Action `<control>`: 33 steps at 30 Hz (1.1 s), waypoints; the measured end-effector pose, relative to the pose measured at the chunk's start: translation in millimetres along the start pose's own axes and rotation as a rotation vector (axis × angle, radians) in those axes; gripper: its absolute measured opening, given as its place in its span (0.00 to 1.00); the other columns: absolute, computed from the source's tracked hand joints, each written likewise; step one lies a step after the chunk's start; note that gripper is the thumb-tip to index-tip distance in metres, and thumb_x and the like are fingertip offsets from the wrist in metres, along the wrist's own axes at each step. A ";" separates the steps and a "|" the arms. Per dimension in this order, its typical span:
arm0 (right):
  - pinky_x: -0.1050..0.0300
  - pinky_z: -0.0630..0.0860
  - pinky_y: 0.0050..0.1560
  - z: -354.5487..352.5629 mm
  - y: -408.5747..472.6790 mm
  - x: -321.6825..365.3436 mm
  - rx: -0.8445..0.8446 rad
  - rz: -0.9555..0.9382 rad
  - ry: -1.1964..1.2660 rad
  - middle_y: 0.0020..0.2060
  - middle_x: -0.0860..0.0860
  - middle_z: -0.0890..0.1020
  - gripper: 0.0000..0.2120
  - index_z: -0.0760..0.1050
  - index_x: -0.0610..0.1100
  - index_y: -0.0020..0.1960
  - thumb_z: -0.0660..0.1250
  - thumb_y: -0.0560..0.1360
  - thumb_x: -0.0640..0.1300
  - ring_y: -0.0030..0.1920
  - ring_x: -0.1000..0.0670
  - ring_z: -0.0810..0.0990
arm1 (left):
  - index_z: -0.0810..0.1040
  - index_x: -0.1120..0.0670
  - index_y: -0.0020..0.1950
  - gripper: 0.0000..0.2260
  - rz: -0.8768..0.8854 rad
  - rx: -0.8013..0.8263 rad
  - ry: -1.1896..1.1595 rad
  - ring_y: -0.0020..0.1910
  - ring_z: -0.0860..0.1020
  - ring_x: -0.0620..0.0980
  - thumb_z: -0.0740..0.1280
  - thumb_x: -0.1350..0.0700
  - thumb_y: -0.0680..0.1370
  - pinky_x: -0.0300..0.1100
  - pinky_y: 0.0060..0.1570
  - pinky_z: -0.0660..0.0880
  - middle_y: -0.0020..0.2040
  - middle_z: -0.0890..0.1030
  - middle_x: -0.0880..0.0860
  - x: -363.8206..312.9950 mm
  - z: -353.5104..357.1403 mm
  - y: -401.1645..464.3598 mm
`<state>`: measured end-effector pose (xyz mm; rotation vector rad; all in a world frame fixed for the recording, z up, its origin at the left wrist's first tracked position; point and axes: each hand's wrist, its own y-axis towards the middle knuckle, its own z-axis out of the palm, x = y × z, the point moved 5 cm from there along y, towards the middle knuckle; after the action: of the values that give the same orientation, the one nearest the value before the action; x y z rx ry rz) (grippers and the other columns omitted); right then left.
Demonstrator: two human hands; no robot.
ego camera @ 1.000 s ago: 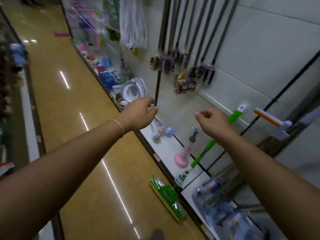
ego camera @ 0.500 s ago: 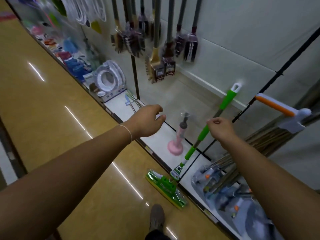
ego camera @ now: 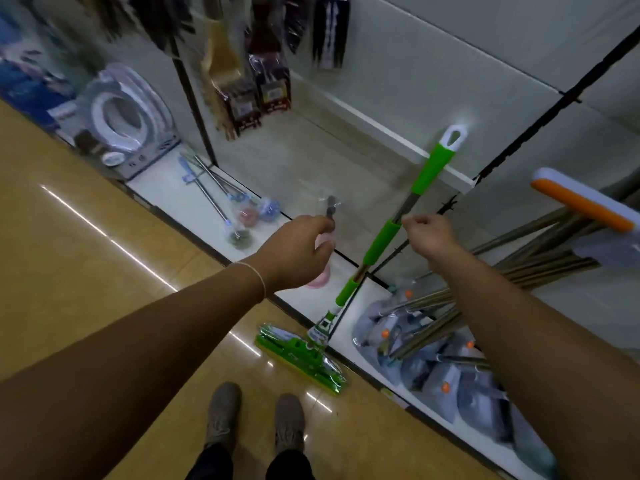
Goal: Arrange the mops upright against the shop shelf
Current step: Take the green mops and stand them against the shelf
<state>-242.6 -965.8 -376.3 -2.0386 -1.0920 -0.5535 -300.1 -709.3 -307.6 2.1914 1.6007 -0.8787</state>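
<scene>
Shop aisle, tan glossy floor (ego camera: 86, 271) on the left, a white shelf (ego camera: 346, 188) running from far left to near right. On the right shelf base lies a pile of grey mops (ego camera: 450, 368), their metal poles slanting up to the right. A green mop (ego camera: 384, 237) leans against the shelf, its flat head on the floor at the shelf edge and its white-tipped handle against the back panel. Brooms (ego camera: 263, 71) hang at the far end, toilet seats (ego camera: 121, 116) stand far left, and brushes (ego camera: 221, 195) lie on the shelf base. A pink plunger (ego camera: 322, 271) stands behind the left hand (ego camera: 298, 254), which hovers with fingers loosely curled, holding nothing. The right hand (ego camera: 433, 237) is curled just beside the green pole; whether it touches it I cannot tell. Two shoes (ego camera: 256, 417) stand near.
</scene>
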 end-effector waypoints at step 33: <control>0.75 0.67 0.30 39.1 -144.7 9.6 -0.167 -0.169 0.142 0.27 0.56 0.75 0.09 0.76 0.38 0.45 0.68 0.79 0.44 0.26 0.67 0.74 | 0.71 0.60 0.67 0.18 0.106 0.420 0.136 0.57 0.76 0.60 0.60 0.52 0.81 0.50 0.60 0.70 0.60 0.78 0.62 38.3 70.0 -18.1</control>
<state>-357.8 -878.5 -335.4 -2.0228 -1.1723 -0.8880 -330.7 -713.2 -383.4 2.6443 1.4416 -1.1403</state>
